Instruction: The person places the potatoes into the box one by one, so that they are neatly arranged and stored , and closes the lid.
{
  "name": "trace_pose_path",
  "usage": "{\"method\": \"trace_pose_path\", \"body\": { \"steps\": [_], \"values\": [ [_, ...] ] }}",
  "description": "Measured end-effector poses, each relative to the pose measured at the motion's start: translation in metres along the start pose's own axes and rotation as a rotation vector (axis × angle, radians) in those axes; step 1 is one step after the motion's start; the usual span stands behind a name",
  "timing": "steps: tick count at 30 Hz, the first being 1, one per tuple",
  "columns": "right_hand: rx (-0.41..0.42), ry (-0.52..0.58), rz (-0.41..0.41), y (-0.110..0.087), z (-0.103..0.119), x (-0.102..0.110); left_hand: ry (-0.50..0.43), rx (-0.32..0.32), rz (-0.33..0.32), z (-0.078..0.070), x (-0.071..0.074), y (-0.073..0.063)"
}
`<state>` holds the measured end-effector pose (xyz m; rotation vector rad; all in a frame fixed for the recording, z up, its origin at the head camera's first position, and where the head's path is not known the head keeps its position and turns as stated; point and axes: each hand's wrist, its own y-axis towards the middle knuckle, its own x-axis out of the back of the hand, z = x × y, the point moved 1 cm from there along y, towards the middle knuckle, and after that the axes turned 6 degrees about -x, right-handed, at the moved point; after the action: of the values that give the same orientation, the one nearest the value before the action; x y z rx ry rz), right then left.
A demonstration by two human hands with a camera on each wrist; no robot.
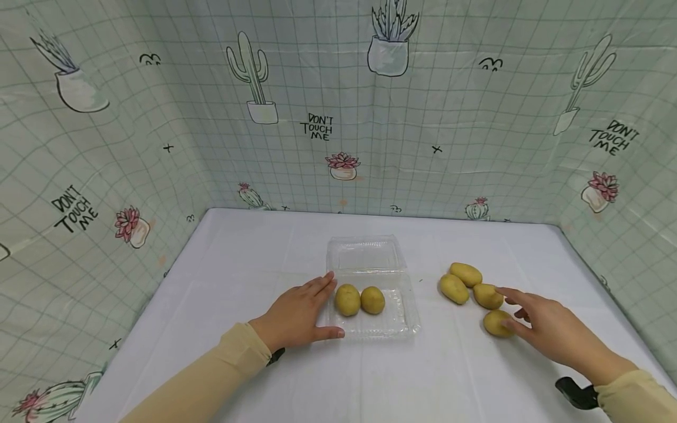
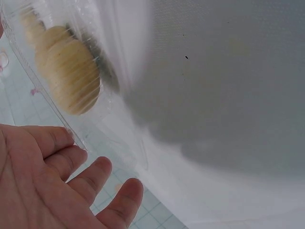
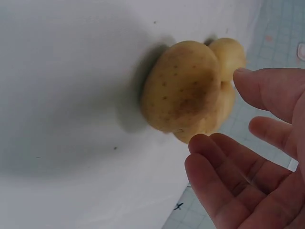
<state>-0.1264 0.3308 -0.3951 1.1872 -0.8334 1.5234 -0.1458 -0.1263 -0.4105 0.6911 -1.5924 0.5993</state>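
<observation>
A clear plastic clamshell box (image 1: 398, 324) lies open in the middle of the table, its lid (image 1: 366, 255) folded back. Two potatoes, one on the left (image 1: 347, 300) and a smaller one (image 1: 372, 300), sit side by side in its base. My left hand (image 1: 297, 314) spans the box's left side, fingers extended and thumb apart; in the left wrist view its fingertips are by the clear rim. Over the loose potatoes at right, my right hand (image 1: 557, 329) has thumb and fingers spread. Its thumb is by the nearest potato (image 1: 497, 324), its forefinger by another (image 1: 488, 296). Nothing is gripped.
Two more potatoes, an upright-lying one (image 1: 453, 289) and a farther one (image 1: 466, 274), touch or nearly touch the others. A white cloth (image 1: 254, 247) covers the table. Grid-patterned curtains (image 1: 338, 88) with cactus drawings enclose the back and sides.
</observation>
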Motion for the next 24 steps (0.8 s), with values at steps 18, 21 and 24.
{"method": "trace_pose_path", "body": {
  "steps": [18, 21, 24],
  "values": [
    [-0.082, 0.009, 0.066, -0.002, -0.012, -0.017, 0.005, -0.010, -0.008, 0.000, 0.000, 0.000],
    [-0.084, 0.011, 0.070, -0.003, -0.012, -0.019, 0.005, -0.010, -0.009, 0.000, 0.000, 0.000],
    [-0.078, 0.005, 0.063, -0.004, -0.012, -0.021, 0.002, -0.012, -0.010, 0.000, -0.001, 0.000]
  ]
}}
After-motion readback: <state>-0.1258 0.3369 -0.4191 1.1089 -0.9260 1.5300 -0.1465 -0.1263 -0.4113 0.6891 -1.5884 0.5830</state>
